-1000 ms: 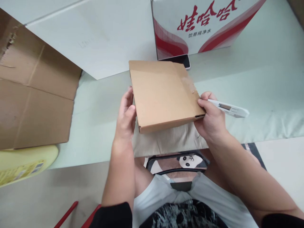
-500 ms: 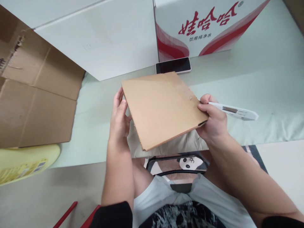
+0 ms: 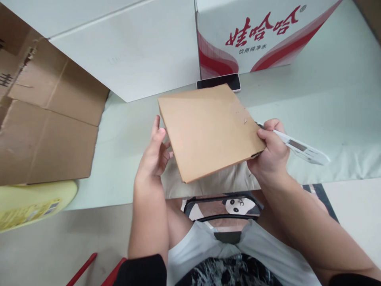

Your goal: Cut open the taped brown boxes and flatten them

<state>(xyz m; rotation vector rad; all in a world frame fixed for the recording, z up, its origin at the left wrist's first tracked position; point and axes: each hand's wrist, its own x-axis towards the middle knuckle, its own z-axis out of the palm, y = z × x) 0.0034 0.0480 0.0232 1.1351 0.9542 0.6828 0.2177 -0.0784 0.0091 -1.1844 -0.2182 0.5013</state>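
A thin, flat brown cardboard box (image 3: 208, 133) is held tilted above the cloth-covered table. My right hand (image 3: 269, 147) grips its right corner between thumb and fingers. That same hand also keeps a white utility knife (image 3: 306, 149), whose handle sticks out to the right and whose dark tip shows near the box edge. On the left side, my left hand (image 3: 154, 149) has its fingers apart just by the box's left edge; whether a fingertip behind the box touches it is hidden. Small torn spots mark the box's surface near the right edge.
Behind the box lies a phone (image 3: 218, 82), partly covered. A white carton (image 3: 127, 51) and a red-and-white carton (image 3: 253, 35) stand at the back. At left are a large brown carton (image 3: 59, 119) and a yellow container (image 3: 38, 204). Pale green cloth (image 3: 333, 99) covers the table.
The box has shifted slightly right and up in view, along with my right hand and the knife. My left hand's fingers have loosened and spread from the box's left edge.
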